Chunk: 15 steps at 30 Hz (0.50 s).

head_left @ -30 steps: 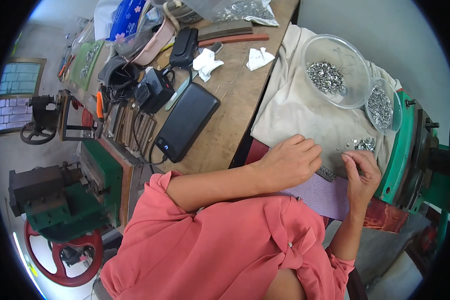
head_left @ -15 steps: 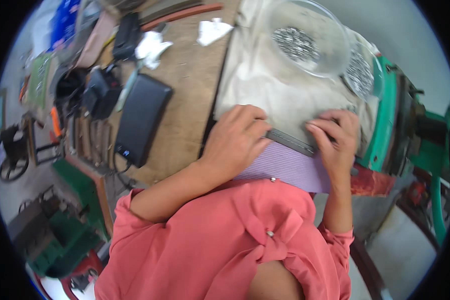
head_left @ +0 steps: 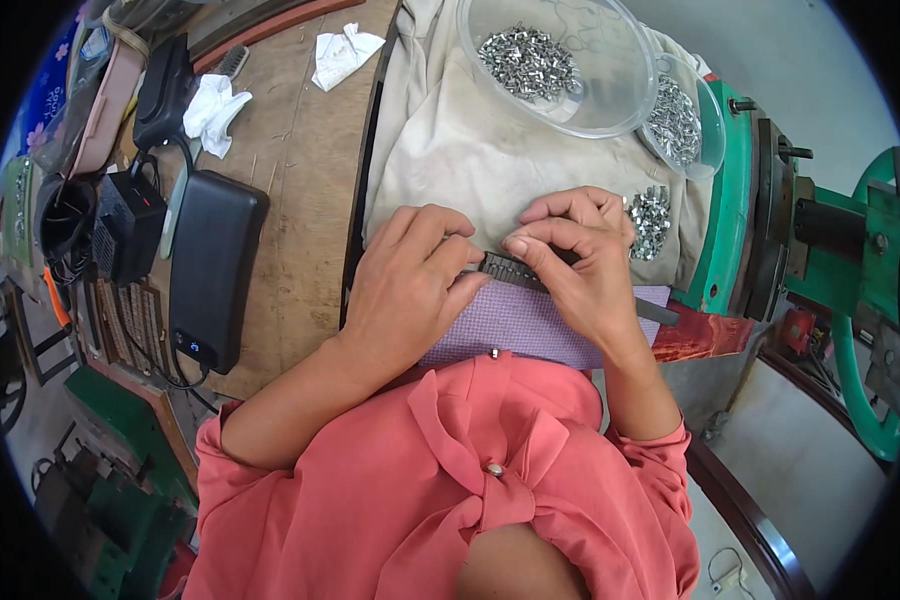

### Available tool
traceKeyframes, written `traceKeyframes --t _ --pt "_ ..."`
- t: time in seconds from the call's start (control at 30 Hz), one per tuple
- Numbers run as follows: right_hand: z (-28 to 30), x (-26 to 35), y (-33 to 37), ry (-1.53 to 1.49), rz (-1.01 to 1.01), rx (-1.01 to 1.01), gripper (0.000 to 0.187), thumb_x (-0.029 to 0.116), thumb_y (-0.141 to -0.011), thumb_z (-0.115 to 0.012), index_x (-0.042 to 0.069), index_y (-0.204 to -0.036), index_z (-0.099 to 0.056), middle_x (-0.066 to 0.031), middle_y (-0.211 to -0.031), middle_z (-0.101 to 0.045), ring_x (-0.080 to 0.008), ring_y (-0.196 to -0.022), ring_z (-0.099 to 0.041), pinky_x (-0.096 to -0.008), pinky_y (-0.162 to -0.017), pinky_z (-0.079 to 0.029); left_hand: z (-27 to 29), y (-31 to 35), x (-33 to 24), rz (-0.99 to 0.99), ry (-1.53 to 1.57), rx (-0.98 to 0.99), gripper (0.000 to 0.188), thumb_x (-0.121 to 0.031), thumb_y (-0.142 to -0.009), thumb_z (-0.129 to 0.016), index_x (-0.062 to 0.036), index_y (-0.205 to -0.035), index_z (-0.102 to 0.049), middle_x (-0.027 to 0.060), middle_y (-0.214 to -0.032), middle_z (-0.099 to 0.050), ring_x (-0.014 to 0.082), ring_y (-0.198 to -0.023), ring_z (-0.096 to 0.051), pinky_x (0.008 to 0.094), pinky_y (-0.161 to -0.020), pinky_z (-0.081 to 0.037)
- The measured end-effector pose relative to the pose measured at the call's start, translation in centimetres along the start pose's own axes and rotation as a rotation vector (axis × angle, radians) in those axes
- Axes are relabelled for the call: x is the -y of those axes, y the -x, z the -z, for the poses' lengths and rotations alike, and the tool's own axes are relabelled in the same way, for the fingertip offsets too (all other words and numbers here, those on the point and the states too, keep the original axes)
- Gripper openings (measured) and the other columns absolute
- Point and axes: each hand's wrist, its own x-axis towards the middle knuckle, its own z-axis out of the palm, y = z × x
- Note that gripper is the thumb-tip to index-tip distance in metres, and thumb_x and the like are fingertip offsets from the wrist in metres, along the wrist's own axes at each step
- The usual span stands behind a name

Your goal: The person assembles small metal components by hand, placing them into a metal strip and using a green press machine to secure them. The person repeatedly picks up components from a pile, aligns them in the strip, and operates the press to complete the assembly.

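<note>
A dark, narrow bar with a row of slots [head_left: 510,270] lies along the far edge of a purple ribbed mat [head_left: 505,325]. My left hand [head_left: 405,275] is closed on the bar's left end, thumb on the near side and fingers beyond. Above the bar's middle, my right hand [head_left: 585,260] is pinched, thumb against fingertips; whatever is between them is too small to make out. The right hand covers part of the bar, and a dark flat end [head_left: 657,313] shows past its wrist. Beside that hand lies a loose pile of small shiny metal pieces [head_left: 650,222].
Beyond my hands, a large clear tub [head_left: 615,130] and a smaller clear tub [head_left: 710,155] hold metal pieces on a pale cloth [head_left: 425,150]. Green machinery [head_left: 715,225] borders the right. A black power bank [head_left: 215,270] and crumpled tissues [head_left: 213,112] lie on the wooden table left.
My right hand has moved from beside the bar's right end to over its middle, uncovering the metal pile. The whole view has shifted, so things appear further left.
</note>
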Motion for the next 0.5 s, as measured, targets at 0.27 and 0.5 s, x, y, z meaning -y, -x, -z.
traceKeyframes --t 0.27,0.5 --pt "-0.16 0.99 0.14 0.121 -0.007 0.03 0.011 0.026 -0.08 -0.08 0.017 -0.088 -0.081 0.0054 -0.109 -0.065 -0.0208 -0.116 -0.044 -0.0414 -0.106 -0.021 0.17 -0.24 -0.11 0.008 0.008 0.002 0.02 -0.005 -0.072 -0.079 -0.0017 -0.086 -0.066 0.0119 -0.104 -0.062 0.0315 -0.096 -0.058 0.0405 -0.081 -0.047" --pt "-0.59 1.09 0.37 0.143 -0.001 -0.004 0.011 0.025 -0.078 -0.082 0.018 -0.086 -0.081 0.0038 -0.108 -0.064 -0.0216 -0.116 -0.043 -0.0411 -0.106 -0.021 0.17 -0.35 -0.04 -0.01 0.007 -0.007 0.02 -0.006 -0.071 -0.08 -0.0022 -0.084 -0.065 0.0114 -0.104 -0.061 0.0308 -0.095 -0.058 0.0402 -0.08 -0.047"
